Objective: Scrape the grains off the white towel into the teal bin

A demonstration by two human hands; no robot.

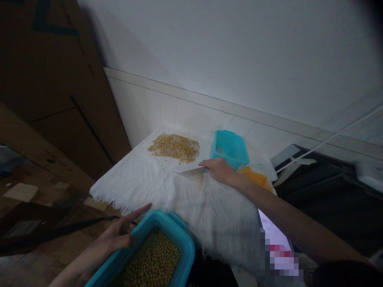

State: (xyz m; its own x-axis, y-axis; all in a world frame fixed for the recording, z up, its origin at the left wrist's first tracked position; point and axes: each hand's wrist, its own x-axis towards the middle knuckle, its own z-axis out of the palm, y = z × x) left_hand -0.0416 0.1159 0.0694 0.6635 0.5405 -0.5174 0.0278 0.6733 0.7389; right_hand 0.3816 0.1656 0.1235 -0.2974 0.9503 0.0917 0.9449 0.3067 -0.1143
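Observation:
My left hand (pixel 115 237) grips the rim of a teal plastic container (pixel 188 249) close to me, its thumb over the edge and its index finger stretched out. Many round yellow beans (pixel 155 255), like soybeans, lie inside it. My right hand (pixel 220 169) pinches a thin white card (pixel 190 169) by its end, low over the cloth. Beyond the card is a loose patch of the same yellow beans (pixel 176 147). Just behind my right hand stands a second teal container (pixel 230 145); its visible inside shows no pile of beans.
A white fringed cloth (pixel 143 181) covers the table against the white wall (pixel 227 52). Orange cloth (pixel 255 177) lies right of the second container. A lit phone screen (pixel 273 227) is under my right forearm. Cardboard boxes (pixel 54 79) stand left, and dark bins (pixel 329 187) right.

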